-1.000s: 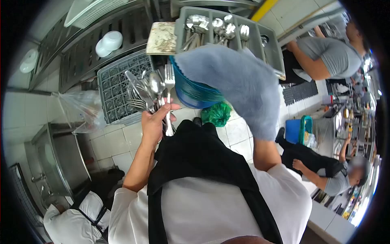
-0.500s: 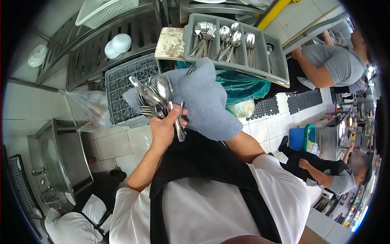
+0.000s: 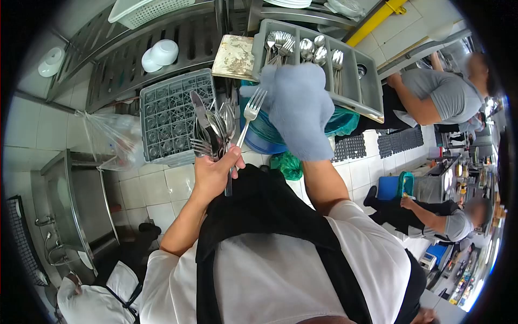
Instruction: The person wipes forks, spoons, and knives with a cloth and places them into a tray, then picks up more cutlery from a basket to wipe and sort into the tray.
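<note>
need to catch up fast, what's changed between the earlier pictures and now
The blue-grey cloth covering the right hand swung left onto the cutlery bunch, then back right, leaving a fork in plain view. No new grasp or release shows. The left hand still holds the bunch and that fork; the grey tray and white bowls look unchanged.

Cutlery bunch (image 3: pixel 217 125) was glossy, smooth metal; cloth (image 3: pixel 302 110) was matt, w/ fuzzy nap; tray (image 3: pixel 372 96) looked matt plastic; board (image 3: pixel 232 56) had rough, worn surf.
</note>
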`<state>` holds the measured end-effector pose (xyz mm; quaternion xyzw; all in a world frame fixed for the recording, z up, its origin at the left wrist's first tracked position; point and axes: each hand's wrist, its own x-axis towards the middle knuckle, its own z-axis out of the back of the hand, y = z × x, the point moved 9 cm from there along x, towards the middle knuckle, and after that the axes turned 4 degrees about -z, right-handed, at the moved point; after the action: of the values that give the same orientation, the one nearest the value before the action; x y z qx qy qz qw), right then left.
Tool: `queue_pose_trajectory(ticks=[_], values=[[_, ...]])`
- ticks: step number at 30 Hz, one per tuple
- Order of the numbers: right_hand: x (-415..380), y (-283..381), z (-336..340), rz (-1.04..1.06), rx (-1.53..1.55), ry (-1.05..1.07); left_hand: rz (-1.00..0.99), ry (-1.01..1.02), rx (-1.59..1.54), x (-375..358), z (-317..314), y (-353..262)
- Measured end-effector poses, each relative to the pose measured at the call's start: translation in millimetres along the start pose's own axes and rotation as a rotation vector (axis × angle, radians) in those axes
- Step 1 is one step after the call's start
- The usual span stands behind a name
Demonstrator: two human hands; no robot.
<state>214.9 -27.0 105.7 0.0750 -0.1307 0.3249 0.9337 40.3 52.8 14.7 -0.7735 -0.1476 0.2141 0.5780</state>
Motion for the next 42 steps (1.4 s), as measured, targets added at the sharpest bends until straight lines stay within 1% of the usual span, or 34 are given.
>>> queue_pose_trajectory(ticks=[1,2,3,5,6,7,8,9,11,12,13,15,16,17,19,20,21,23,24,25,27,28,29,31,32,33,35,36,37,38,39,42], values=[[-5,12,12,0.07,-0.096,-0.028,-0.006,0.0,0.019,1,3,0],[-17,33,21,0.183,-0.258,-0.018,-0.013,0.007,0.018,4,4,0],[-28,39,23,0.178,-0.265,-0.025,-0.009,-0.001,0.001,7,6,2],[-51,61,7,0.321,0.228,0.254,-0.013,0.017,-0.019,10,5,5],[-50,61,9,0.304,0.219,0.241,-0.007,0.05,-0.011,12,1,6],[-48,61,25,0.275,0.436,0.121,0.002,0.085,0.002,11,-2,4],[-48,57,40,0.246,0.652,-0.007,0.04,0.074,0.013,7,-2,6],[-45,57,46,0.23,0.646,-0.027,0.034,0.097,0.022,5,-4,5],[-31,66,26,0.162,0.896,0.394,0.041,0.16,-0.027,3,-5,6],[-23,70,36,0.269,0.656,0.255,0.015,0.216,-0.04,2,-4,6],[-22,69,32,0.253,0.653,0.252,0.022,0.231,-0.039,2,-2,9],[-23,53,19,0.135,0.459,0.046,0.022,0.243,-0.066,0,4,15],[-25,64,18,0.245,0.454,-0.048,0.004,0.23,-0.067,0,7,9],[-30,68,11,0.229,0.456,-0.038,0.022,0.237,-0.065,1,9,8],[-38,76,-13,-0.133,0.15,0.54,-0.01,0.149,-0.024,10,19,1],[-46,72,-18,-0.198,0.39,0.343,0.001,0.073,-0.035,12,23,-2],[-57,74,-38,-0.208,0.385,0.355,0.015,0.077,-0.04,15,26,1],[-76,85,-71,-0.268,0.661,0.473,-0.038,0.107,0.073,23,32,2],[-79,96,-57,-0.087,0.354,0.415,-0.05,0.179,0.08,28,31,3],[-80,90,-57,-0.085,0.348,0.421,-0.047,0.176,0.073,28,33,5],[-74,106,-4,0.307,0.57,-0.01,0.108,0.17,0.041,26,36,16],[-70,96,9,0.17,0.739,-0.128,0.083,0.116,-0.016,24,39,17],[-64,94,19,0.178,0.743,-0.126,0.08,0.107,-0.017,23,42,19],[-49,99,14,0.336,0.366,0.242,0.216,0.135,-0.081,18,42,32],[-46,85,17,0.383,0.301,0.106,0.205,0.157,-0.1,16,40,32],[-39,74,0,0.387,0.302,0.092,0.192,0.158,-0.094,15,40,29],[-11,30,-44,0.092,0.562,0.194,0.155,0.174,-0.192,13,38,22],[-1,32,-24,0.275,0.167,-0.038,0.165,0.196,-0.235,14,36,19],[4,30,-24,0.295,0.044,-0.056,0.158,0.187,-0.225,14,35,15],[3,29,-26,0.291,0.067,-0.024,0.141,0.197,-0.206,14,33,9],[0,32,-20,0.277,0.164,0.005,0.129,0.2,-0.189,13,31,6],[-21,43,-10,0.223,0.65,0.071,0.154,0.157,-0.135,16,30,10]])
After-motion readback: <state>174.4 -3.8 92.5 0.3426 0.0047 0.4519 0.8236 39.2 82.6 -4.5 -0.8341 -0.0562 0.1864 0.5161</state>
